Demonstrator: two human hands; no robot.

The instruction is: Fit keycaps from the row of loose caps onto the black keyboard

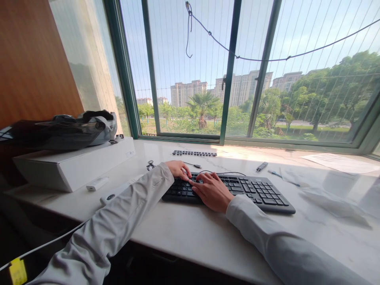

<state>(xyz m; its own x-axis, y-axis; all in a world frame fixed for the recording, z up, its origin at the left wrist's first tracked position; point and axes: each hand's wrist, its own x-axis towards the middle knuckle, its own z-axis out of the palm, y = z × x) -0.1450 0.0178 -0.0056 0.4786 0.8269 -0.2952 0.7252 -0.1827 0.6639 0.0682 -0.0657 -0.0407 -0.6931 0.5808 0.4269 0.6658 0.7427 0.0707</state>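
A black keyboard (270, 194) lies on the white marbled tabletop in front of me. My left hand (178, 169) is over its upper left part, fingertips drawn together and pointing down at the keys; whatever may be between them is too small to make out. Just to the right, my right hand (214, 193) rests over the keys with its fingers apart, thumb and forefinger reaching toward the left fingertips. Both hands hide part of the key rows. Behind the keyboard, small black keycaps (194, 153) stand lined up in rows.
A white box (74, 164) with a dark visor-like device (89, 128) on it stands left. Near it lie a small white block (97, 184) and a cable end (196, 166). To the right are a dark stick-shaped tool (261, 166), a clear plastic bag (335, 206) and paper (341, 162).
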